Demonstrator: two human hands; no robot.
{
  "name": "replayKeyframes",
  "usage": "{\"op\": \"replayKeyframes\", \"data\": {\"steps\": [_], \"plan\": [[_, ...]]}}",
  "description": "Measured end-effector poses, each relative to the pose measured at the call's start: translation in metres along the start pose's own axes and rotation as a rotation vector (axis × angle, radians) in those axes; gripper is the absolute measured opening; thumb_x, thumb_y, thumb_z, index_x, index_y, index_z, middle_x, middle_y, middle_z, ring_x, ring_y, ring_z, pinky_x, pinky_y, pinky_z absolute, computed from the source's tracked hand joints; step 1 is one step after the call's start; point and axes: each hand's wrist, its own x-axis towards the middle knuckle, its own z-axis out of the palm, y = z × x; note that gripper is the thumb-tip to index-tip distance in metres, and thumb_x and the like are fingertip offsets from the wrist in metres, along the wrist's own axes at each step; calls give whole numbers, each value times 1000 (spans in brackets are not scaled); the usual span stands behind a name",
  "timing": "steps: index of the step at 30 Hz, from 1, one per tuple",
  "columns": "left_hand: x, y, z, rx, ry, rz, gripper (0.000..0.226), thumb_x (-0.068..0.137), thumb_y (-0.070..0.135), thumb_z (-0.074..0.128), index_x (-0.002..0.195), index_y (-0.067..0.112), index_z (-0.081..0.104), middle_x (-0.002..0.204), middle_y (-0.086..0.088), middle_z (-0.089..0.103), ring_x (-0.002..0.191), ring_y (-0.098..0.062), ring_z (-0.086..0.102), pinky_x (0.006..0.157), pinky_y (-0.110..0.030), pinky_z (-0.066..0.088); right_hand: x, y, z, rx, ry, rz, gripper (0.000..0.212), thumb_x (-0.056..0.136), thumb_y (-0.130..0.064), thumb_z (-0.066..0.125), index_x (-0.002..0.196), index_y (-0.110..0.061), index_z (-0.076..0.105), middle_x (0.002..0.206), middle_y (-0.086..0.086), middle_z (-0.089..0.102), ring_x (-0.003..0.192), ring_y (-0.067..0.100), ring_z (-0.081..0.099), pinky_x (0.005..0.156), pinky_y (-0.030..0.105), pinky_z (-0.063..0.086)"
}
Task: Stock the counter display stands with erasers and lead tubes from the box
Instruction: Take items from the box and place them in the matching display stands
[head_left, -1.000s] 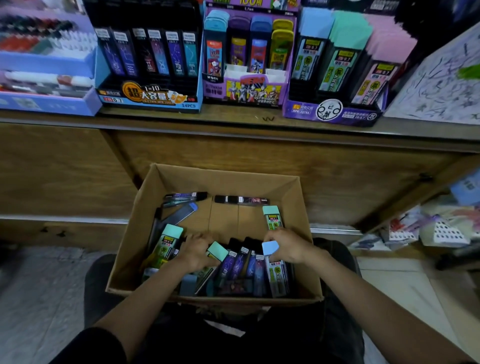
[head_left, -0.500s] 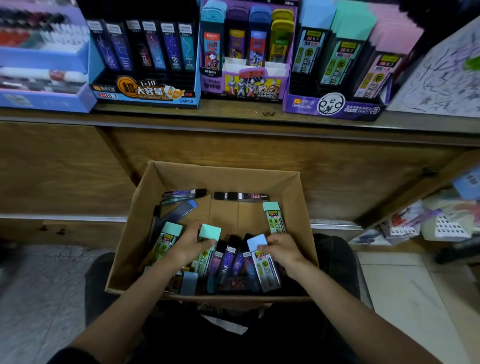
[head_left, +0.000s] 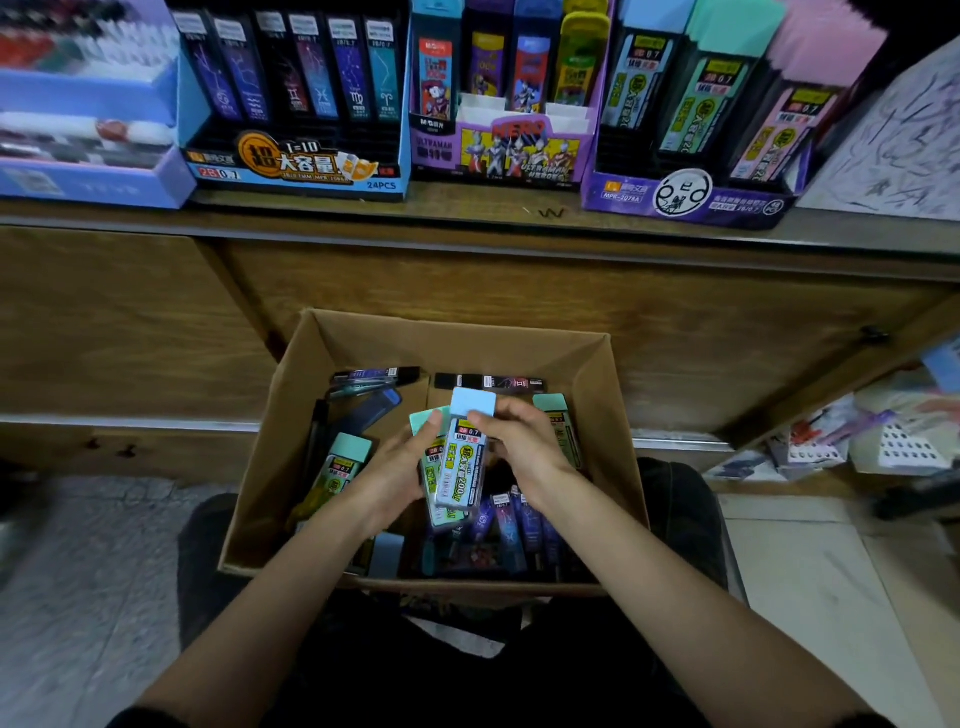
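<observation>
mid frame, left hand (head_left: 397, 473) and right hand (head_left: 524, 441) together clasp stacked blue-capped and green-capped flat plastic lead tubes (head_left: 464, 457), likely light, stiff, slick; best pinched by narrow edges.

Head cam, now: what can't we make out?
- head view: green-capped pack, mostly behind the blue-capped pack and left hand.
- head view: items at the box near wall, dark, partly under the wrists.
- head view: dark tubes, labels too small.
- head view: far-left display stand, blurred, cut by the left edge.
</observation>
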Motion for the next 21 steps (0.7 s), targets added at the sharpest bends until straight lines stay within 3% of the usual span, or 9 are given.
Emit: {"op": "replayKeyframes", "data": {"steps": [3, 6, 9, 12, 15, 18, 21], "plan": [[-7, 2, -8, 140, -51, 98, 47, 78, 27, 68, 123, 18, 56, 113, -7, 69, 105, -24, 65, 86, -42, 54, 0, -2, 1, -74, -46, 21, 18, 84, -9, 67, 99, 0, 63, 98, 10, 69, 87, 21, 63, 80, 34, 50], [-13, 6, -10, 189, -12, 184, 42, 82, 12, 67, 122, 12, 56, 108, -6, 71, 101, -21, 67, 80, -30, 55, -6, -8, 0, -137, -106, 21, 16, 86, -11, 65, 100, -4, 62, 97, 9, 69, 87, 22, 64, 83, 36, 51], [-22, 21, -4, 230, 12, 230, 39, 83, 10, 66, 121, 11, 57, 111, -9, 70, 103, -23, 66, 85, -32, 54, -14, -28, -8, -134, -152, -49, 14, 90, -13, 61, 99, -2, 61, 100, 14, 68, 85, 23, 64, 80, 37, 51], [-29, 53, 10, 307, 7, 309, 36, 82, 11, 68, 117, 10, 59, 107, -7, 71, 98, -20, 68, 78, -25, 56, -21, -63, -19, -183, -202, -164, 13, 94, -14, 53, 97, -3, 59, 96, 12, 68, 82, 19, 65, 73, 29, 52], [-34, 90, 31, 342, 7, 388, 35, 81, 13, 70, 113, 9, 59, 104, -8, 71, 93, -20, 69, 78, -29, 57, -29, -106, -30, -292, -183, -328, 9, 94, -13, 53, 91, -12, 61, 88, 1, 70, 71, 8, 66, 64, 20, 51], [-36, 124, 55, 392, -14, 444, 34, 81, 17, 71, 112, 11, 59, 103, -7, 71, 93, -21, 69, 80, -32, 57, -34, -147, -41, -383, -148, -463, 9, 93, -16, 55, 87, -20, 61, 86, -2, 71, 71, 8, 66, 61, 21, 49], [-35, 155, 77, 437, -50, 532, 27, 79, 19, 72, 103, 22, 60, 94, 5, 73, 84, -8, 70, 67, -18, 54, -36, -184, -52, -427, -116, -563, 10, 93, -16, 55, 87, -23, 61, 83, -5, 71, 67, 4, 64, 58, 20, 49]]}}
